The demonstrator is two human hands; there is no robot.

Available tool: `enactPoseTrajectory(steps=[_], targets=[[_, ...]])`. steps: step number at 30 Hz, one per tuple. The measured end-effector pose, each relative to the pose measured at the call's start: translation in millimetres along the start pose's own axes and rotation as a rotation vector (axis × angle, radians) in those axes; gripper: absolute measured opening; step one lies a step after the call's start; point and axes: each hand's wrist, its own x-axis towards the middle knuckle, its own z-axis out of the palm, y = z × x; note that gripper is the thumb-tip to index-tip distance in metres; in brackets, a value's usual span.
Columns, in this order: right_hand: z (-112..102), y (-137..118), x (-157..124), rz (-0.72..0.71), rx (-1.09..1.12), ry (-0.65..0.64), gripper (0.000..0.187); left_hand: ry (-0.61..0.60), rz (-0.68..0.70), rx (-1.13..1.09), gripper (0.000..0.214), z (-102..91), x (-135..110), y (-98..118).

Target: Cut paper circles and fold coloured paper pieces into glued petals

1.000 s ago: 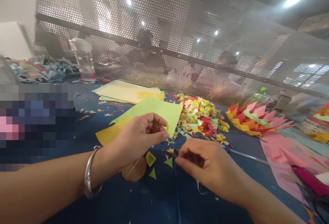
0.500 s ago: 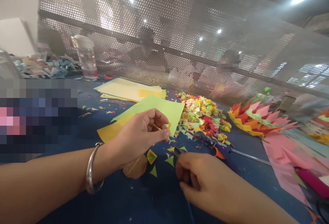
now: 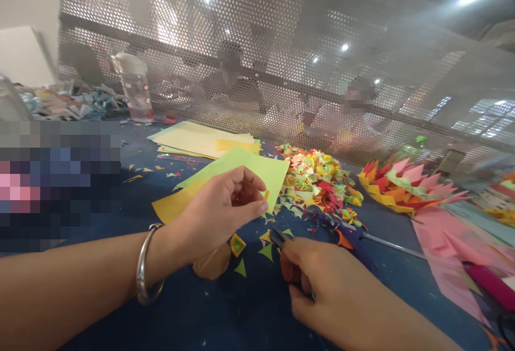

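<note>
My left hand [image 3: 229, 198], with a silver bangle at the wrist, pinches a small piece of yellow paper [image 3: 266, 195] between thumb and fingertips. Below and to its right, my right hand [image 3: 317, 278] is closed round scissors [image 3: 277, 236]. Their short dark blades point up and left; the handles are mostly hidden by my fingers. Near the blades lie green paper triangles [image 3: 266, 253] and a small folded yellow and green paper piece [image 3: 237, 245]. A round brown piece [image 3: 212, 261] rests under my left wrist. Behind my left hand is a green paper sheet [image 3: 261, 171] over yellow paper [image 3: 171, 202].
A heap of folded paper pieces [image 3: 317, 176] stands beyond my hands. To the right are a spiky paper model [image 3: 406, 184] and pink paper [image 3: 438, 238]. A clear bottle [image 3: 135, 90] stands at the back left before a perforated metal screen [image 3: 181, 45], with people behind it.
My right hand has shifted slightly right, and the scissor blades show wider apart. My left hand keeps its pinch on the yellow paper, almost unmoved.
</note>
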Motion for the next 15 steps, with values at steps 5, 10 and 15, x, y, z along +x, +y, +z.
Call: enactPoseTrajectory(steps=[5, 10, 15], targets=[[4.5, 3.1, 0.7, 0.022, -0.059, 0.051, 0.022, -0.001, -0.013, -0.019, 0.022, 0.0, 0.1, 0.0], [4.2, 4.2, 2.6, 0.051, -0.063, 0.1, 0.02, 0.005, -0.036, -0.021, 0.021, -0.1, 0.7, -0.7], [0.5, 8.4, 4.9, 0.053, 0.115, 0.171, 0.021, 0.016, -0.152, -0.099, 0.019, 0.2, 1.8, 1.6]])
